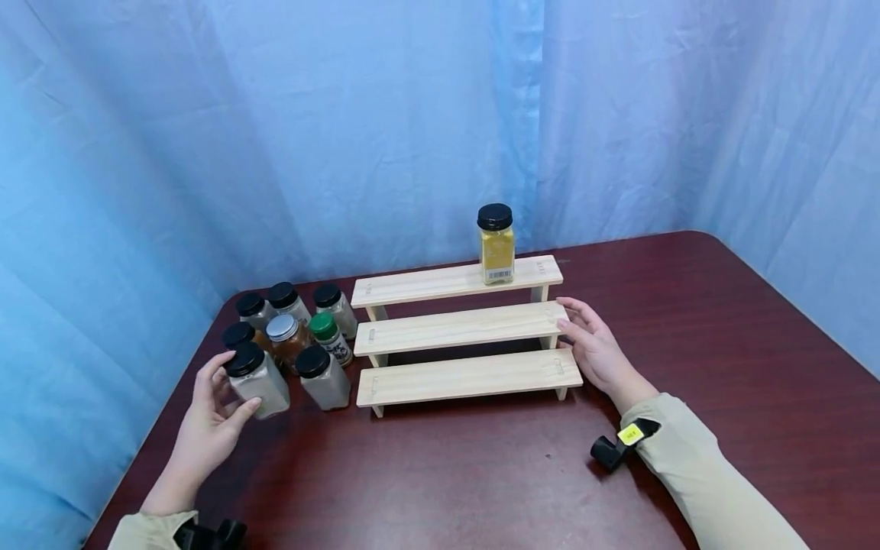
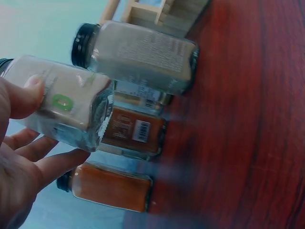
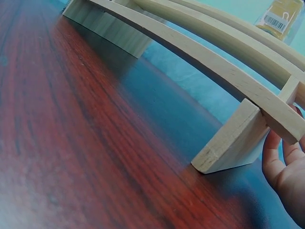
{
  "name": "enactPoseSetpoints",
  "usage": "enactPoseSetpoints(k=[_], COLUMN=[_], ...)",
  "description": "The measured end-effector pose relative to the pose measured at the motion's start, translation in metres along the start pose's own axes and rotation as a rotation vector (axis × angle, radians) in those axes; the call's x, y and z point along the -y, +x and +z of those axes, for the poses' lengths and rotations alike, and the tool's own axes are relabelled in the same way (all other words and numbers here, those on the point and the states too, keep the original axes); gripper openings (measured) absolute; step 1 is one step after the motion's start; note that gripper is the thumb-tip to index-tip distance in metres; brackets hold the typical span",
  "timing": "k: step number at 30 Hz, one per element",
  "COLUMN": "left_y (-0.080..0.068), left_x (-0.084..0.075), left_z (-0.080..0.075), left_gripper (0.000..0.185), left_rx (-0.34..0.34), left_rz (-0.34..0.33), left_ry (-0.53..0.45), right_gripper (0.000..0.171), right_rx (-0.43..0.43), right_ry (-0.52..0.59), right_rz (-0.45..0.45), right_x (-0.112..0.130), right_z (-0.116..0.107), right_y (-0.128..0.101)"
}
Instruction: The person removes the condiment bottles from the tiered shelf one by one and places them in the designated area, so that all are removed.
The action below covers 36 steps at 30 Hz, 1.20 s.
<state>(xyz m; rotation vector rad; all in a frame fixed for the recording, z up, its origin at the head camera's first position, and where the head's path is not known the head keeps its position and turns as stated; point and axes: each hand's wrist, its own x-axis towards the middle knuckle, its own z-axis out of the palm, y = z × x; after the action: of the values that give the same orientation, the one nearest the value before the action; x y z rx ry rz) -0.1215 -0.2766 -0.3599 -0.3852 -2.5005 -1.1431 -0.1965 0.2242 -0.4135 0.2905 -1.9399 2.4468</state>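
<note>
Pale-powder jar [image 1: 258, 380] is pinched in the left grip [image 1: 209, 424]; the right grip [image 1: 596, 347], fingers spread, touches the wooden rack [image 1: 467, 330] on the worktop [image 1: 722, 359].

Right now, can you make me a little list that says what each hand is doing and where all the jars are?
left hand: grips a pale spice jar with a black lid
right hand: open, fingers resting against the right end of the wooden rack
rack: three steps, standing on the dark red table
top step: one yellow spice jar, upright
other steps: nothing on them
jar cluster: left of the rack, on the table
</note>
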Motion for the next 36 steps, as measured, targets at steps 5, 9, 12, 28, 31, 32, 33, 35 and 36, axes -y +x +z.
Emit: enactPoseSetpoints(k=[5, 9, 12, 28, 31, 32, 33, 35, 36], left_y=[0.003, 0.004, 0.004, 0.006, 0.006, 0.006, 0.006, 0.006, 0.006], left_x=[0.007, 0.011, 0.013, 0.022, 0.026, 0.028, 0.029, 0.033, 0.034], left_z=[0.003, 0.005, 0.007, 0.006, 0.004, 0.004, 0.004, 0.003, 0.003], left_gripper=[0.076, 0.074, 0.074, 0.073, 0.074, 0.075, 0.075, 0.077, 0.077], left_rx=[0.112, 0.204, 0.251, 0.297, 0.298, 0.295, 0.291, 0.278, 0.272], left_rz=[-0.053, -0.116, -0.165, -0.186, -0.187, -0.183, -0.179, -0.166, -0.159], left_ry=[0.046, 0.078, 0.085, 0.086, 0.063, 0.053, 0.046, 0.043, 0.040], right_gripper=[0.028, 0.028, 0.030, 0.027, 0.027, 0.028, 0.028, 0.027, 0.027], right_rx=[-0.005, -0.005, -0.004, -0.010, -0.010, -0.010, -0.009, -0.006, -0.005], right_ry=[0.002, 0.001, 0.007, 0.012, 0.013, 0.012, 0.012, 0.013, 0.013], right_rz=[0.007, 0.018, 0.020, 0.014, 0.015, 0.015, 0.014, 0.013, 0.012], right_x=[0.001, 0.001, 0.000, 0.003, 0.002, 0.002, 0.002, 0.002, 0.002], right_z=[0.001, 0.002, 0.002, 0.002, 0.002, 0.002, 0.002, 0.001, 0.001], right_y=[0.000, 0.000, 0.000, 0.000, 0.000, 0.000, 0.000, 0.000, 0.000])
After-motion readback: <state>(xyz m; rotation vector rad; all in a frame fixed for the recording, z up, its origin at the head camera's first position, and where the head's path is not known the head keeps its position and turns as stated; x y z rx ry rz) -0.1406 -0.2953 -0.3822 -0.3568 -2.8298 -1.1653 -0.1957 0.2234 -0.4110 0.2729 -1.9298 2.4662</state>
